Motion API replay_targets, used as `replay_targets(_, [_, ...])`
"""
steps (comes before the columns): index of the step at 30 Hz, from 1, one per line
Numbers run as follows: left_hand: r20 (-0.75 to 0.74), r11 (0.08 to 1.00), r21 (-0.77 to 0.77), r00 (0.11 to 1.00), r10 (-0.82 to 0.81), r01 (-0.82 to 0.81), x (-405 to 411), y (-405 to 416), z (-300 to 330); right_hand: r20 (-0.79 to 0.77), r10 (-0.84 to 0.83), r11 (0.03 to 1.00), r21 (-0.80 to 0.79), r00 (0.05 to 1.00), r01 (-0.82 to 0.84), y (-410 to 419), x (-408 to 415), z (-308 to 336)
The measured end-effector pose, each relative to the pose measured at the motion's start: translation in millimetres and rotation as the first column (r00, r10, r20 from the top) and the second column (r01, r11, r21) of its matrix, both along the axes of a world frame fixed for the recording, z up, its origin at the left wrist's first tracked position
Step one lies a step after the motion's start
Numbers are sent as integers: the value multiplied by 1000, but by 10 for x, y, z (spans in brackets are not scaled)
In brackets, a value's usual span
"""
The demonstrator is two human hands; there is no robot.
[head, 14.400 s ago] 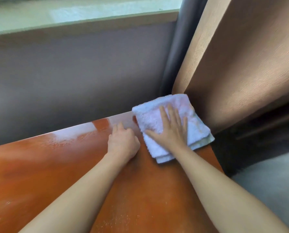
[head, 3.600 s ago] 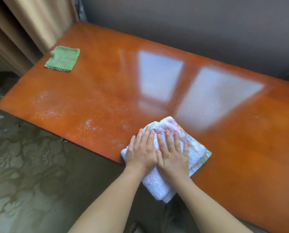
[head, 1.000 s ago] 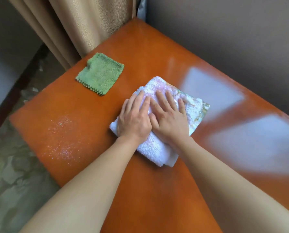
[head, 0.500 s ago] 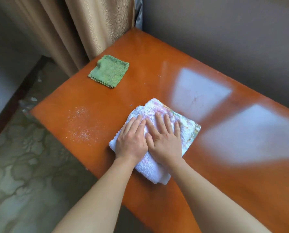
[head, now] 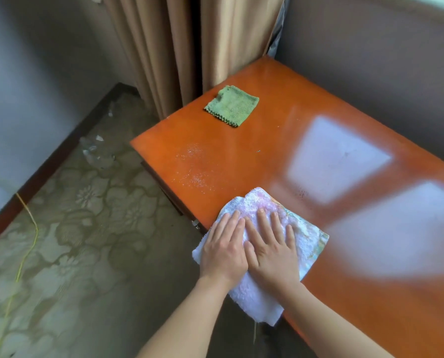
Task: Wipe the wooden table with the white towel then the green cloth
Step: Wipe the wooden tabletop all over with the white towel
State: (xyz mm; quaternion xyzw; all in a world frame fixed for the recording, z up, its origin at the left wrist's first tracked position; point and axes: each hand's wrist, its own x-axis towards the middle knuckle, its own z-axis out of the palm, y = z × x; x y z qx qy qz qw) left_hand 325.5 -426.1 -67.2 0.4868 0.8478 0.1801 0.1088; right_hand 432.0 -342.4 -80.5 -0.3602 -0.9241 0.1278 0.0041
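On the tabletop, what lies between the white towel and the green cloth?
Head view: between the white towel and the green cloth lies bare wooden table, with a patch of white specks toward its left end.

Beige curtains (head: 190, 47) hang in folds at the room's corner, a grey-brown wall (head: 371, 60) to their right. The floor (head: 73, 241) bears a pale flower pattern — a thin yellow cord (head: 29, 244) trails across it — edged by a dark skirting board (head: 53, 156).

Glossy orange-brown wooden table (head: 280, 140) (mirroring window light); fluffy terry white towel (head: 254, 301); napped green cloth (head: 231, 105) at eleven o'clock.
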Motion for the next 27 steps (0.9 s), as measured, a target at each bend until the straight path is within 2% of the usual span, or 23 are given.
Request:
replay_targets(4, [-13,999,21,1000,-29,29,-205,45,-32,13,64,998,2,998,-64,105,-173,2])
replay_targets(16, [-70,945,14,942,327,-327,-1827,325,-69,-22,424,905,-37,906,-424,712,-2193,17])
replay_targets(23, [-72,919,52,917,394,-391,-2533,459,-86,-19,482,875,-25,876,-483,888,-2975,18])
replay_targets(27, [-63,921,52,919,388,-385,-2690,495,-97,-31,466,884,-13,884,-466,907,-3106,46])
